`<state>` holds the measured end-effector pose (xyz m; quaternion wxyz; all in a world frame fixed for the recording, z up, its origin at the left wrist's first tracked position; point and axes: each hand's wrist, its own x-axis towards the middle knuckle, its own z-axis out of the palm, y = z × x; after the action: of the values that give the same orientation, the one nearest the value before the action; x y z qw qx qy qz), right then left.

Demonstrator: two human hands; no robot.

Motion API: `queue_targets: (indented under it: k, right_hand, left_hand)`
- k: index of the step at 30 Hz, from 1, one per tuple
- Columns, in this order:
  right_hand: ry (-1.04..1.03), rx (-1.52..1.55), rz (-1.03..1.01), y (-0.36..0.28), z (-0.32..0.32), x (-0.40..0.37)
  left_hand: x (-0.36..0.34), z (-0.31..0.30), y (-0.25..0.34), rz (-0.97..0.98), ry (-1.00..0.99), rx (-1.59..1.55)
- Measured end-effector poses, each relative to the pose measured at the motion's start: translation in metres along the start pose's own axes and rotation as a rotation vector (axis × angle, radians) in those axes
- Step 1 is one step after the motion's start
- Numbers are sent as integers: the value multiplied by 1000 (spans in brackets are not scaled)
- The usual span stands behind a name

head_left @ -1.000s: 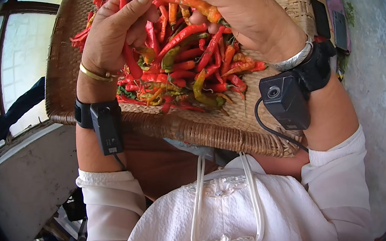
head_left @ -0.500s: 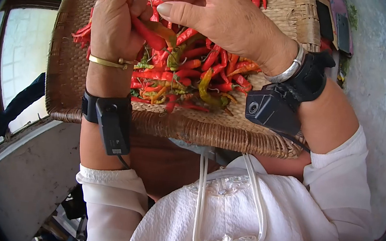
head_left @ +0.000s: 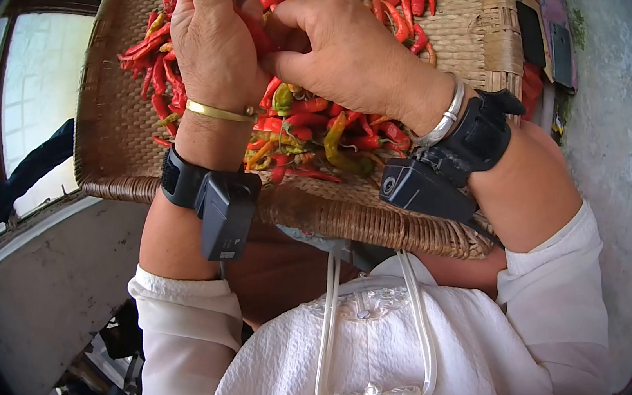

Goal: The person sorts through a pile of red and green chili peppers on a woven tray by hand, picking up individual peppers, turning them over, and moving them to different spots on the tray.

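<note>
Many red peppers (head_left: 305, 121), some partly green or yellow, lie in a wide woven basket (head_left: 368, 224). Over the pile, my left hand (head_left: 217, 35) holds a red pepper (head_left: 252, 30), its fingers curled round it. My right hand (head_left: 350, 52) meets it from the right, with thumb and fingers pinched at the end of that pepper. A curved green and yellow pepper (head_left: 338, 146) lies below my right hand. The right fingertips are partly hidden behind the hand.
Two phones, one black (head_left: 531, 34) and one grey (head_left: 561, 54), lie beyond the basket's right edge. A window (head_left: 46, 85) is at the left, with dark cloth (head_left: 13, 188) near it. A box-shaped device is strapped to each wrist.
My left hand has moved right, uncovering peppers at the left. My right hand has moved slightly left and down, and its thumb and fingers have closed on the red pepper.
</note>
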<state>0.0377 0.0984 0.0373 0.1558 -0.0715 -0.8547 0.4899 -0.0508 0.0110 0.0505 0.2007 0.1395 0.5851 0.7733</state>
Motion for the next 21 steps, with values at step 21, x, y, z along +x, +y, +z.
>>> queue_targets:
  k: [21]
  right_hand:
    - [-219, -46, 63, 2, -6, -2]
  left_hand:
    - [16, -30, 11, -265, -335, -227]
